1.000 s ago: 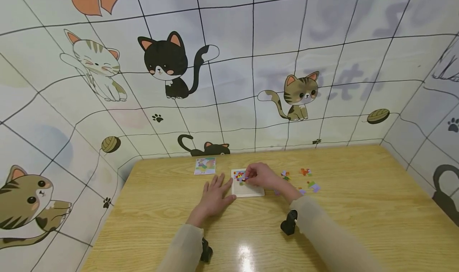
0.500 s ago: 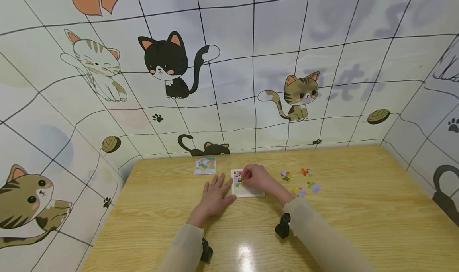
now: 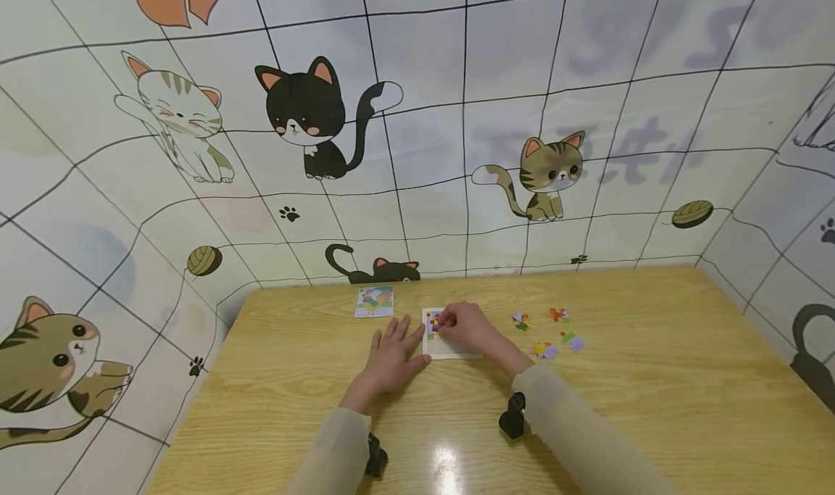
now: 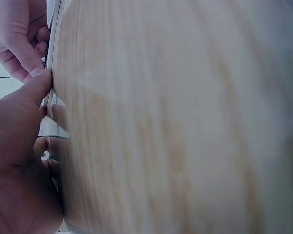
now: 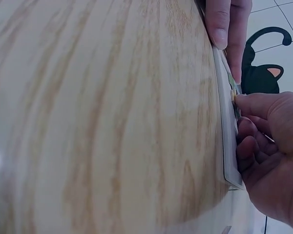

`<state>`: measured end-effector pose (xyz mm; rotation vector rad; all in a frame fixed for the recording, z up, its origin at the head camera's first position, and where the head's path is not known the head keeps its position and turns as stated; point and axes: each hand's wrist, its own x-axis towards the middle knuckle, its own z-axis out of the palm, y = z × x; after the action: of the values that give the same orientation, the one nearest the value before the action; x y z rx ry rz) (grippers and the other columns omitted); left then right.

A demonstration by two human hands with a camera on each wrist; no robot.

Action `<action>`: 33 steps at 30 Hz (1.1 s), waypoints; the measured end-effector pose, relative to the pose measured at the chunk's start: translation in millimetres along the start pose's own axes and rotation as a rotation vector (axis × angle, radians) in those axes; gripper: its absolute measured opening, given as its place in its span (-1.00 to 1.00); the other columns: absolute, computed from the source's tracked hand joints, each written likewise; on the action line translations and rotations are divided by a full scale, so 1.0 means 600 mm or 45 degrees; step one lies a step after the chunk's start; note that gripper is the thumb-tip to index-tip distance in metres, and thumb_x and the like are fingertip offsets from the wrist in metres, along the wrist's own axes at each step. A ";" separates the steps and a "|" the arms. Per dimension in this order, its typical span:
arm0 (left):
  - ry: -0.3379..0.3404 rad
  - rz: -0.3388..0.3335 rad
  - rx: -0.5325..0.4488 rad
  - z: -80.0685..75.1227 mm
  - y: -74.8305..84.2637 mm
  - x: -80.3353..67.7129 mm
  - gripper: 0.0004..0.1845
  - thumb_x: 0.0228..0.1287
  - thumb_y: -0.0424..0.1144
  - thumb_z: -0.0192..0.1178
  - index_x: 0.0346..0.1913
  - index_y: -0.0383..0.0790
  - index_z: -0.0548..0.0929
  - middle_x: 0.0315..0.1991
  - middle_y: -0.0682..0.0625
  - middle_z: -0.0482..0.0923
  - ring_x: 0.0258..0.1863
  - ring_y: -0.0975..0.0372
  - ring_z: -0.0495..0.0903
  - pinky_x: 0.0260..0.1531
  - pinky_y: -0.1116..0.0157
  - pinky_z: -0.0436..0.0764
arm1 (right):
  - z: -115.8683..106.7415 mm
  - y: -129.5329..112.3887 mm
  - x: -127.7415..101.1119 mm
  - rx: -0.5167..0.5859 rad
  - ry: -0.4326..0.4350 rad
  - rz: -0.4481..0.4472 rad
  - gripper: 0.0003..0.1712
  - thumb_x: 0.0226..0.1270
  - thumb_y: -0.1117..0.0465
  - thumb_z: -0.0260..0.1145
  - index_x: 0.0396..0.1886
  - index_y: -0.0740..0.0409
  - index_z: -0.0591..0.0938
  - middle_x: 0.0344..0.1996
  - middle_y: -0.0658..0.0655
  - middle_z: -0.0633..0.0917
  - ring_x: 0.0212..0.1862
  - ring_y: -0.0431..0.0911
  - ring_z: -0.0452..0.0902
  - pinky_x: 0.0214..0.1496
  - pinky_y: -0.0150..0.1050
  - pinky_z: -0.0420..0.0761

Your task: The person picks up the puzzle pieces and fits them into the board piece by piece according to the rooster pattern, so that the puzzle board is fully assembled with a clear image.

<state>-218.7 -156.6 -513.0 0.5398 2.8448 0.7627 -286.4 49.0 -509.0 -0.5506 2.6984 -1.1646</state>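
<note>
A shallow white puzzle tray (image 3: pixel 446 350) lies on the table, with colourful pieces (image 3: pixel 430 317) fitted at its upper left and a bare lower part. My right hand (image 3: pixel 468 326) reaches over the tray, thumb and fingertips pinching a small puzzle piece (image 5: pixel 235 96) down at its surface; the fingers mostly hide that piece. Spread flat on the table, my left hand (image 3: pixel 390 362) touches the tray's left side with thumb and index finger. In the left wrist view, the thumb (image 4: pixel 36 88) presses at the tray's edge.
Several loose puzzle pieces (image 3: pixel 543 350) lie right of the tray, some overlapping or close together. A square picture card (image 3: pixel 375 302) sits at the back left. Behind the wooden table (image 3: pixel 652 364) rises a wall (image 3: pixel 430 118) printed with cats.
My right hand has shifted slightly left and down over the tray, still pinching the puzzle piece, and uncovered loose pieces at the right. The left hand stays in place.
</note>
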 end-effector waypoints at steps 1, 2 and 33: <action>0.000 0.003 0.000 -0.001 0.001 0.000 -0.31 0.53 0.03 0.13 0.57 -0.19 0.30 0.61 -0.33 -0.04 0.59 -0.25 -0.16 0.44 -0.34 -0.20 | 0.000 0.000 0.000 -0.002 0.001 0.001 -0.94 0.25 0.36 0.47 -0.33 0.18 0.72 -0.50 -0.04 0.64 -0.40 -0.19 0.51 -0.29 -0.29 0.52; 0.006 0.008 -0.003 -0.002 0.002 0.000 -0.32 0.53 0.03 0.14 0.56 -0.20 0.32 0.60 -0.35 -0.02 0.59 -0.26 -0.14 0.43 -0.35 -0.18 | 0.000 0.001 0.000 -0.006 0.005 -0.002 -0.93 0.25 0.36 0.47 -0.33 0.18 0.72 -0.50 -0.04 0.64 -0.40 -0.19 0.50 -0.29 -0.29 0.52; -0.001 -0.015 0.039 -0.001 0.004 0.001 -0.32 0.54 0.06 0.12 0.56 -0.19 0.32 0.61 -0.32 -0.01 0.59 -0.24 -0.12 0.44 -0.33 -0.14 | -0.033 0.009 -0.008 0.094 -0.053 -0.111 -0.73 0.47 0.34 0.31 0.08 0.19 0.76 -0.24 0.04 0.69 -0.31 -0.12 0.58 -0.29 -0.22 0.61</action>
<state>-218.5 -155.0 -511.4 0.5276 2.8605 0.7173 -289.1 67.2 -499.2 -0.6800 2.6091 -1.2542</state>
